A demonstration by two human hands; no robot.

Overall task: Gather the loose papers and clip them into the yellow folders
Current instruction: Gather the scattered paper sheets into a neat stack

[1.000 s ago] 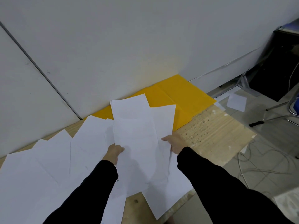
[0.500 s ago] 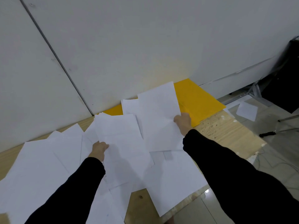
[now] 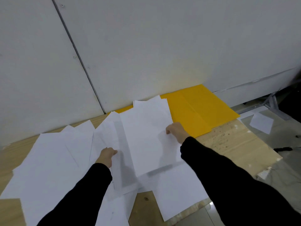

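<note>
Several loose white papers (image 3: 53, 162) lie spread over the wooden table (image 3: 231, 144). My right hand (image 3: 176, 131) grips the right edge of a small stack of white sheets (image 3: 146, 137), which casts a shadow on the papers beneath. My left hand (image 3: 106, 156) is closed on the edge of another white sheet (image 3: 107, 132) just left of that stack. The yellow folders (image 3: 198, 110) lie flat against the wall at the table's far right; the held stack covers their left part.
A white panelled wall (image 3: 146, 46) rises directly behind the table. The table's right edge drops to a grey floor where a stray white sheet (image 3: 261, 122) lies. Dark furniture and a metal frame (image 3: 276, 103) stand at the far right.
My right hand has pulled its sheets down and left, squaring them into a stack over the centre. My left hand has moved right toward that stack. The camera has tilted left.
</note>
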